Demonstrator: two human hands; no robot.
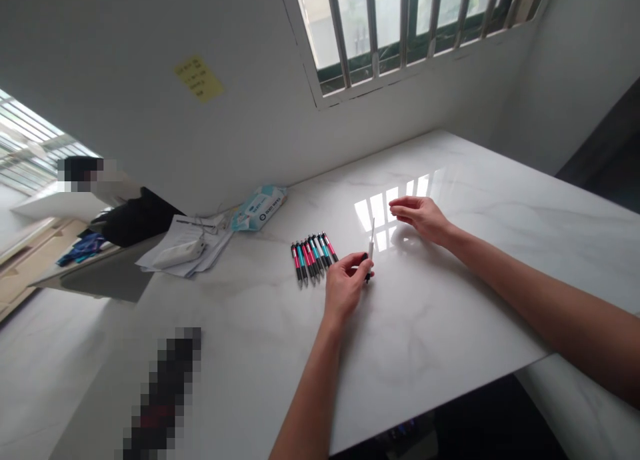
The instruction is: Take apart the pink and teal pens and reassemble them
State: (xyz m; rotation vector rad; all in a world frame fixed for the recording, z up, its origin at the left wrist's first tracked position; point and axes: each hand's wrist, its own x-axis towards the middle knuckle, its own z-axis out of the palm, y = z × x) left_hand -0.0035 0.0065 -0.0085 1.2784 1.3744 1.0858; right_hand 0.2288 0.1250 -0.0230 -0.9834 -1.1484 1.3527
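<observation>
Pen piece, white and black, thin rod sticking up, is in left hand around the middle of the desk; left grip closed on it, part of it hidden. Right hand sits nearer the far edge; can't tell if its grip is open or pinching something tiny. Pens lie in a row just beside left hand, exact count unclear. Dark item toward near-left corner, pixelated.
</observation>
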